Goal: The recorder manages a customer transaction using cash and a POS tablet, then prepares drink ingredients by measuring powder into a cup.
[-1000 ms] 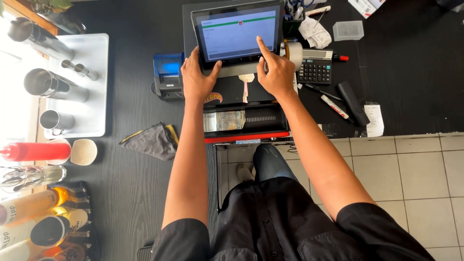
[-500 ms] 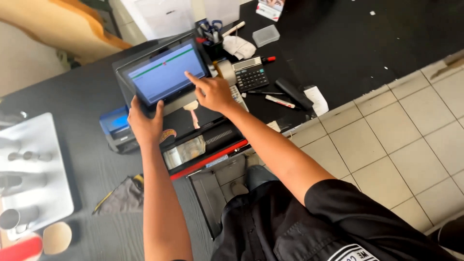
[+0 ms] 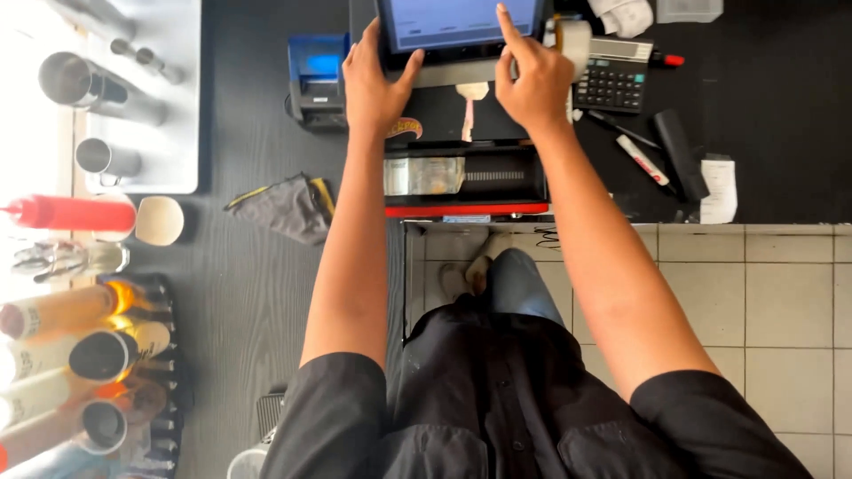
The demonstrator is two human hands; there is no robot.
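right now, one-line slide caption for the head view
Right hand taps the touchscreen terminal while left hand steadies its edge.

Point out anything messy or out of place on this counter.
A grey cloth lies crumpled on the counter left of the left hand. A receipt lies loose near the counter's edge. Nothing is spilled.
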